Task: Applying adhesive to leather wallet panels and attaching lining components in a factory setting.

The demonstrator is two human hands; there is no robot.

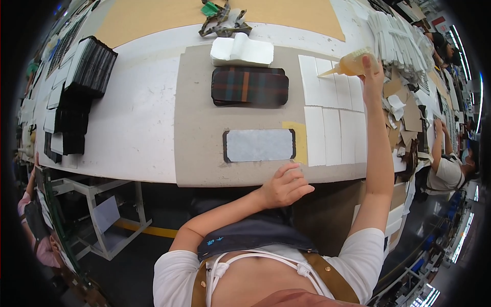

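My right hand [373,79] is wrapped round a translucent squeeze bottle [351,63] with yellowish contents. The bottle is tilted, its pointed nozzle toward the left at the upper rows of white rectangular pieces [331,135]. Whether the tip touches a piece cannot be told. My left hand [287,187] hovers by the table's front edge, fingers loosely bent and apart, holding nothing visible. Just beyond it lies a pale grey panel [260,145] with black edges at its short ends, partly beside a yellow sheet [300,146]. Farther back is a small stack of dark plaid panels [250,87].
A folded white stack [242,52] stands behind the plaid panels, with crumpled scraps [223,21] beyond. Tall stacks of black-edged pieces [92,66] stand at the left. Bundled white strips [401,43] and cardboard scraps [409,117] crowd the right. Another person [452,171] works there.
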